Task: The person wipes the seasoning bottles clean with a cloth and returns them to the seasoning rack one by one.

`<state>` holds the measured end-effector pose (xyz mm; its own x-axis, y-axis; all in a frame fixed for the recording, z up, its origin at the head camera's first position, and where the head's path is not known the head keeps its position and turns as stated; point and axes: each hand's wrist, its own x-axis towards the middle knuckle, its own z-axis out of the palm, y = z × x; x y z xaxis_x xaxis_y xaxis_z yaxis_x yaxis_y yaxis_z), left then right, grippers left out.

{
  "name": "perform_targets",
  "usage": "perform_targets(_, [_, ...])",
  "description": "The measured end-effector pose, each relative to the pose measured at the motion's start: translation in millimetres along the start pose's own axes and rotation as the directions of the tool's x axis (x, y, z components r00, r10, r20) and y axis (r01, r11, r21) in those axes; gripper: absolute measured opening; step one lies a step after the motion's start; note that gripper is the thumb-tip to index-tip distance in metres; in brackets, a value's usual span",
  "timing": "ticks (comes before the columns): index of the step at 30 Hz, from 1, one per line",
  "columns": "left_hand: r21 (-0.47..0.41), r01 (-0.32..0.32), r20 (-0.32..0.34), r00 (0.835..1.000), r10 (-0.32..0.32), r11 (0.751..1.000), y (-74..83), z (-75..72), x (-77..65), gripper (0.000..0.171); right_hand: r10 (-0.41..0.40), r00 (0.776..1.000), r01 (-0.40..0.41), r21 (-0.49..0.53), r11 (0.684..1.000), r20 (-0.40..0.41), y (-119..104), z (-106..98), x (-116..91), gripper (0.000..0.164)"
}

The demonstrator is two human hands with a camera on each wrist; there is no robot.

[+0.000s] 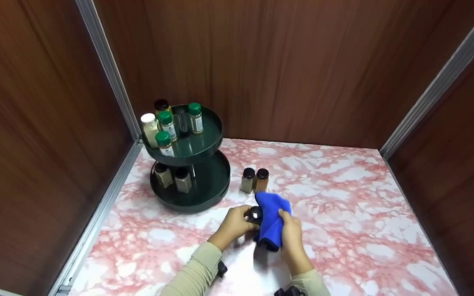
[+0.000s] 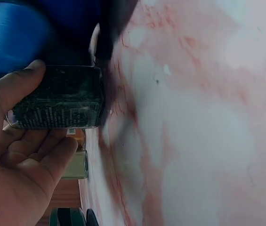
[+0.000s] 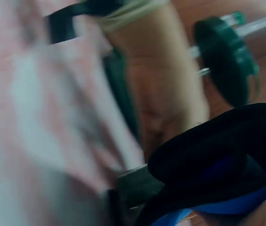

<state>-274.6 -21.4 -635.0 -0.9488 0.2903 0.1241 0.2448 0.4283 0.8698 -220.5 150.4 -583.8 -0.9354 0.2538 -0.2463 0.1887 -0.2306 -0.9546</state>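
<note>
Low over the near middle of the table, my left hand (image 1: 235, 222) grips a square glass spice jar (image 2: 64, 101) with dark contents. Its black lid (image 1: 255, 214) shows in the head view. In the left wrist view the thumb lies on one side of the jar and fingers on the other. A folded blue cloth (image 1: 273, 218) with a dark underside is held by my right hand (image 1: 292, 235), up against the jar's right side. Most of the right hand's fingers are hidden behind the cloth. Blur softens the right wrist view.
Two black-lidded spice jars, one greenish (image 1: 247, 181) and one orange-brown (image 1: 262, 181), stand just beyond the cloth. On the left is a dark green two-tier round rack (image 1: 210, 174) bearing several jars. Brown wood-grain panels (image 1: 286, 74) enclose the marbled table (image 1: 344, 197).
</note>
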Motion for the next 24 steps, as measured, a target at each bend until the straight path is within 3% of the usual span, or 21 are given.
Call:
perform_targets(3, [0.016, -0.009, -0.011, 1.000, 0.010, 1.000, 1.3, -1.0, 0.3, 0.043, -0.016, 1.000, 0.015, 0.059, 0.998, 0.018, -4, 4, 5, 0.038])
perform_targets(5, [0.010, -0.010, -0.014, 1.000, 0.011, 1.000, 1.8, -0.7, 0.0, 0.042, -0.038, 0.999, 0.037, 0.077, 0.996, 0.014, 5, 7, 12, 0.040])
perform_targets(9, [0.001, -0.004, -0.009, 1.000, 0.004, 1.000, 2.2, 0.9, -1.2, 0.042, -0.026, 0.999, 0.027, 0.047, 0.999, -0.027, 35, 9, 21, 0.038])
perform_targets(12, [0.000, -0.005, -0.001, 1.000, 0.005, 1.000, 1.8, 0.5, -1.7, 0.045, 0.002, 0.999, -0.002, -0.002, 1.000, -0.052, 44, 7, 17, 0.035])
perform_targets(19, [0.029, 0.015, 0.019, 1.000, -0.015, 0.999, 3.9, -6.4, 0.8, 0.046, 0.002, 1.000, -0.005, -0.102, 0.995, -0.025, 31, -9, 7, 0.036])
perform_targets(24, [0.066, -0.004, 0.091, 0.996, -0.002, 0.998, 6.8, -8.6, 4.5, 0.047, 0.032, 0.999, -0.032, -0.007, 0.999, 0.001, 27, -20, 7, 0.038])
